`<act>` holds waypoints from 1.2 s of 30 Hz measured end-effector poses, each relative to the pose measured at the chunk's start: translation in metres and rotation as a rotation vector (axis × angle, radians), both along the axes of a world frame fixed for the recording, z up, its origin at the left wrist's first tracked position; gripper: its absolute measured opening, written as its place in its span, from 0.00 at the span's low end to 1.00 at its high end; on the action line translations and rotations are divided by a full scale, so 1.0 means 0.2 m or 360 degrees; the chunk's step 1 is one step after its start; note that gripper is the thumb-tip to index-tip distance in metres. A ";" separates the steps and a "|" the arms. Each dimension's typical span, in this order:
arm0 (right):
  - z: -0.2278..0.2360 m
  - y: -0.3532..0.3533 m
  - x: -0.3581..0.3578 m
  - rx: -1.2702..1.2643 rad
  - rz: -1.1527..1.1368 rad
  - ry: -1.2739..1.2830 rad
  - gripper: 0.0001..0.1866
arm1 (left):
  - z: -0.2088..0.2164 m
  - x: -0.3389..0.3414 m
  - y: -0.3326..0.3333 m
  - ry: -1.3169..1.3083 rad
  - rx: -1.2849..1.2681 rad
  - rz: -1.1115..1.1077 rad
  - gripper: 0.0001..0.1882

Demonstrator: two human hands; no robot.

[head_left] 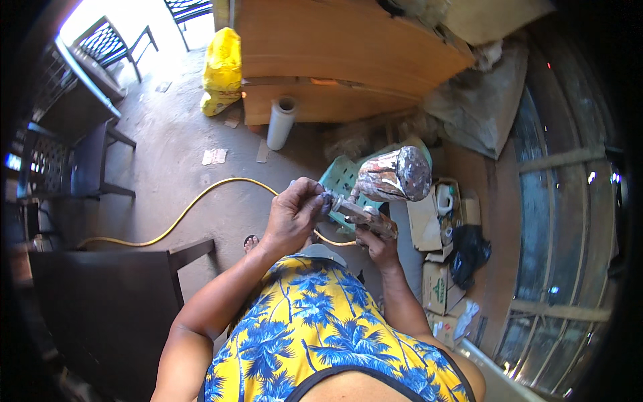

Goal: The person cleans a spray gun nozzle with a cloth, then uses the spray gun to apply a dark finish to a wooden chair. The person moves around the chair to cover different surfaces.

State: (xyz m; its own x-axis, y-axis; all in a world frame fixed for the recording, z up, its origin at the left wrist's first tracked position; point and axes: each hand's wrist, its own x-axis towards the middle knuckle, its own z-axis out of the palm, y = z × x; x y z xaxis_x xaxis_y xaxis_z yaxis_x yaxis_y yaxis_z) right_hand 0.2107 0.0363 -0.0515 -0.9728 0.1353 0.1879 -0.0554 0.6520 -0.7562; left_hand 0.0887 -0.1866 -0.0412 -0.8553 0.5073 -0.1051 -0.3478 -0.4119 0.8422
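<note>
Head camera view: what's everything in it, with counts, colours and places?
spray gun: one, paint-crusted grey, centre
hose: one, yellow, curving over floor
crate: one, green, centre
roll: one, white, upper centre
plastic bag: one, yellow, upper left
wooden panel: at least one, brown, top
chairs: at least three, dark, left
paper scraps: several, pale, on floor
jug: one, white, right
black bag: one, black, right
cardboard boxes: several, brown, right
shirt: one, yellow-blue, bottom
left hand: one, at spray gun's front end
right hand: one, gripping spray gun
</note>
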 end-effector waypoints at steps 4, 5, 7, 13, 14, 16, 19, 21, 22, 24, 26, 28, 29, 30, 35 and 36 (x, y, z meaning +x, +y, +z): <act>-0.15 0.20 0.28 0.0843 -0.0003 0.0577 0.08 | -0.31 -0.09 0.22 -0.0165 -0.0152 0.0088 0.03; -0.22 0.21 0.36 0.0296 -0.0271 0.0351 0.11 | -0.42 -0.13 0.28 -0.0045 -0.0386 0.0066 0.02; -0.34 0.27 0.50 -0.0611 -0.0661 -0.0010 0.19 | -0.67 -0.13 0.45 0.0063 -0.0768 -0.0171 0.02; -0.84 0.36 0.67 -0.0559 -0.1012 -0.0254 0.23 | -1.44 0.03 1.12 0.0063 -0.0798 -0.0371 0.03; -0.92 0.37 0.69 -0.0563 -0.1039 -0.0266 0.23 | -1.55 0.03 1.20 0.0275 -0.0986 -0.0488 0.06; -1.07 0.40 0.72 -0.0605 -0.1115 -0.0287 0.23 | -1.75 0.04 1.43 0.0234 -0.1047 -0.0649 0.06; -1.24 0.43 0.77 -0.0705 -0.1197 -0.0402 0.23 | -2.03 0.03 1.64 0.0723 -0.1071 -0.0490 0.08; -1.31 0.45 0.78 -0.0695 -0.1200 -0.0310 0.24 | -2.24 -0.03 1.70 0.0894 -0.1288 -0.0411 0.21; -1.34 0.48 0.77 -0.0916 -0.1212 -0.0307 0.24 | -2.35 -0.07 1.72 0.1083 -0.1501 -0.0365 0.23; -1.38 0.58 0.76 -0.0610 -0.1153 -0.0348 0.24 | -2.55 -0.18 1.71 0.1462 -0.1794 -0.0558 0.27; -1.41 0.61 0.71 -0.0636 -0.1172 -0.0317 0.24 | -2.71 -0.29 1.69 0.1693 -0.1907 -0.1143 0.27; -1.43 0.64 0.66 -0.0785 -0.1162 -0.0298 0.25 | -2.81 -0.37 1.71 0.1985 -0.1843 -0.1366 0.19; -1.44 0.64 0.63 -0.0916 -0.1171 -0.0301 0.26 | -2.83 -0.40 1.72 0.2083 -0.1788 -0.1479 0.17; -1.45 0.63 0.60 -0.1006 -0.1246 -0.0233 0.27 | -2.83 -0.42 1.71 0.2123 -0.1750 -0.1472 0.15; -1.37 0.66 0.49 -0.0879 -0.1041 -0.0185 0.25 | -2.46 -0.47 1.56 0.0911 -0.1655 -0.0934 0.24; -1.33 0.65 0.45 -0.0870 -0.1032 -0.0157 0.25 | -2.31 -0.47 1.49 0.0428 -0.1323 -0.0876 0.22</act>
